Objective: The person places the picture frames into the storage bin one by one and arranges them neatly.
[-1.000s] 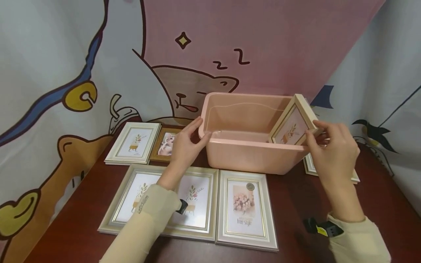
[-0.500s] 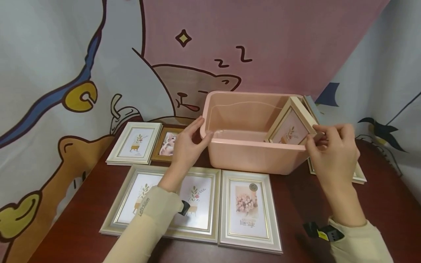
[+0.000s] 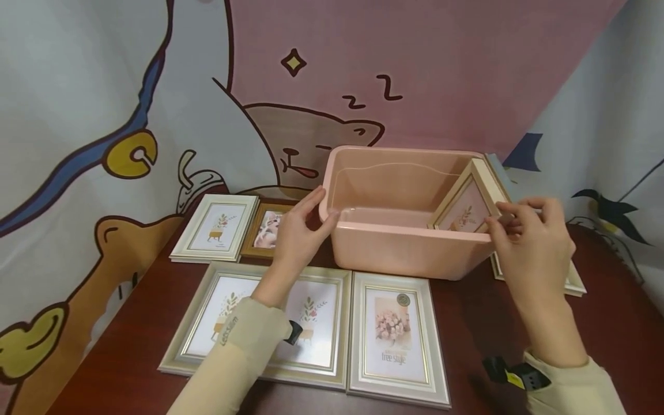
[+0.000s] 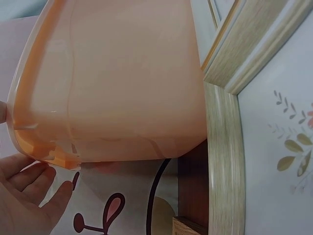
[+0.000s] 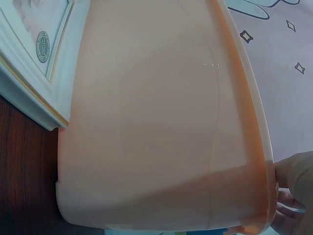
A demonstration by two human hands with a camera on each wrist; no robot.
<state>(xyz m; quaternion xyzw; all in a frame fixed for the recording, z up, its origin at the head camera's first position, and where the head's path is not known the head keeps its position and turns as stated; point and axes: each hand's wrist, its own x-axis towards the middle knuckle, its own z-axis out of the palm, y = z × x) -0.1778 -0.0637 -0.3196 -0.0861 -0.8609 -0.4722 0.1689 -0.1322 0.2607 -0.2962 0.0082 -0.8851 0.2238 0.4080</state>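
Observation:
A pink plastic bin (image 3: 410, 253) stands at the back of the table. My left hand (image 3: 298, 236) grips the rim at its left front corner, with the curled fingers (image 4: 36, 178) under the lip in the left wrist view. Inside the right end leans a pale wooden picture frame (image 3: 482, 176) with a plant print, one corner up. My right hand (image 3: 539, 253) pinches that frame's right corner between thumb and index finger, close over the bin's right front rim. In the right wrist view, part of the right hand (image 5: 296, 178) shows beside the rim; the frame is hidden there.
In front of the bin lie a wide double-print frame (image 3: 259, 372) and a white frame (image 3: 399, 389) marked "free style". Stacked white frames (image 3: 215, 227) and a brown frame (image 3: 264, 230) lie left; another white frame (image 3: 576, 282) lies right. Cartoon cloth (image 3: 441, 75) hangs behind.
The pale wooden frame shifted left in the bin, then back right and a little lower, with my right hand at its corner. My left hand keeps its grip on the bin's rim.

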